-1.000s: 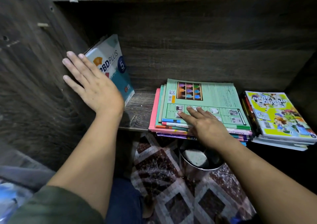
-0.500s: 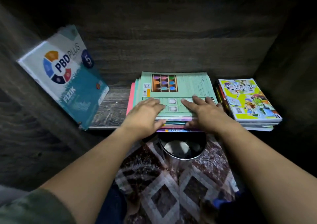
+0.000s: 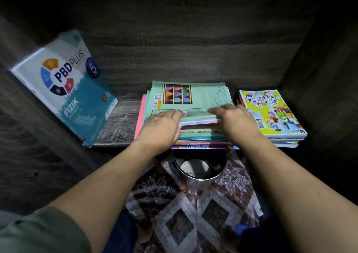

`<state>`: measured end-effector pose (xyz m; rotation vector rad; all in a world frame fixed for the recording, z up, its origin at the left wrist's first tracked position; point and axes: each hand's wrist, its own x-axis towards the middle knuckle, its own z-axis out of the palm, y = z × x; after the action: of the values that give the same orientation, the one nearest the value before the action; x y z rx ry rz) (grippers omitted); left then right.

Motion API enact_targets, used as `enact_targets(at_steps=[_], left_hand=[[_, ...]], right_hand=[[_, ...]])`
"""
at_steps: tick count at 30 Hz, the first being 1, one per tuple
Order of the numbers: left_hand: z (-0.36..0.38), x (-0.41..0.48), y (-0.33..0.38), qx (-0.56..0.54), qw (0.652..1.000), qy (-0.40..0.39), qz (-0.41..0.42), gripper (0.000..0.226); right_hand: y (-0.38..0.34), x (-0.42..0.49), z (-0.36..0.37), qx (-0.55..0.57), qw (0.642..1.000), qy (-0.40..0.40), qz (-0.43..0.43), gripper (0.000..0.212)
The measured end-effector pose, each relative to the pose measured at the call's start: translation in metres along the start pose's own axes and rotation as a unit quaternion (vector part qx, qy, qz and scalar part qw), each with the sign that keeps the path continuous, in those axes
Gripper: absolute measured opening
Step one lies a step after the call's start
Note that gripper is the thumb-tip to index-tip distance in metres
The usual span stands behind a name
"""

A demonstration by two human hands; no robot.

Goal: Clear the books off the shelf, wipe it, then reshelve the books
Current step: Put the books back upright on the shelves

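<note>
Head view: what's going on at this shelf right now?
A person has both hands on the middle stack on the shelf. The left hand and right hand grip the top books by their front edge, raised a little off the rest. A PBD Plus book leans on the left wall; a comic pile lies at right.

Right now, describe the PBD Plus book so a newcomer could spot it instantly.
Look inside the dark wooden shelf. Against its left wall, apart from the two piles, stands the PBD Plus book. Unlike the middle stack and the right stack, which lie flat, it alone leans tilted, white and teal, marked FIZIK and 5.
</note>
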<state>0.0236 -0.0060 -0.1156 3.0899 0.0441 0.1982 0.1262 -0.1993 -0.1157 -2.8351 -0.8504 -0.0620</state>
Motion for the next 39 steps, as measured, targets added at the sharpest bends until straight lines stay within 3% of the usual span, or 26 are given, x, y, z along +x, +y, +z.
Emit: enact_targets(at_steps=[3,5,9,11,13,15,17,21,23,28,32,39], left_hand=[[-0.008,0.001,0.01,-0.018,0.997,0.073,-0.001,0.043],[-0.015,0.002,0.017,-0.019,0.994,0.111,-0.012,0.039],[-0.024,0.003,0.012,-0.03,0.985,0.147,-0.088,0.027],[-0.03,0.001,0.006,-0.073,0.969,0.197,-0.131,0.022],[-0.037,-0.006,-0.003,-0.123,0.943,0.251,-0.181,0.015],[-0.043,-0.014,-0.015,-0.173,0.911,0.291,-0.236,0.017],[-0.047,-0.021,-0.029,-0.207,0.881,0.331,-0.268,0.018],[-0.065,-0.032,-0.055,-0.24,0.834,0.39,-0.309,0.081],[-0.073,-0.034,-0.066,-0.226,0.836,0.407,-0.291,0.094],[-0.079,-0.036,-0.089,-0.177,0.834,0.456,-0.256,0.056],[-0.077,-0.037,-0.105,-0.154,0.803,0.485,-0.309,0.052],[-0.066,-0.03,-0.118,-0.029,0.812,0.453,-0.367,0.052]], right_hand=[[-0.015,-0.001,-0.01,0.016,0.987,0.15,-0.06,0.037],[-0.024,0.0,-0.013,0.054,0.955,0.269,-0.113,0.036],[-0.046,-0.003,-0.018,0.199,0.917,0.333,-0.095,0.062],[-0.052,-0.004,-0.014,0.257,0.916,0.305,-0.046,0.074],[-0.053,-0.002,-0.002,0.274,0.944,0.182,-0.012,0.069],[-0.052,-0.003,0.015,0.212,0.976,0.012,-0.038,0.062],[-0.054,-0.007,0.027,0.116,0.984,-0.088,-0.099,0.061],[-0.065,-0.008,0.033,0.025,0.988,-0.083,-0.126,0.063],[-0.067,-0.007,0.033,0.023,0.989,-0.081,-0.123,0.064],[-0.07,-0.007,0.033,0.003,0.99,-0.081,-0.116,0.064],[-0.072,-0.008,0.033,-0.005,0.99,-0.082,-0.114,0.067],[-0.07,-0.009,0.036,-0.005,0.99,-0.085,-0.113,0.073]])
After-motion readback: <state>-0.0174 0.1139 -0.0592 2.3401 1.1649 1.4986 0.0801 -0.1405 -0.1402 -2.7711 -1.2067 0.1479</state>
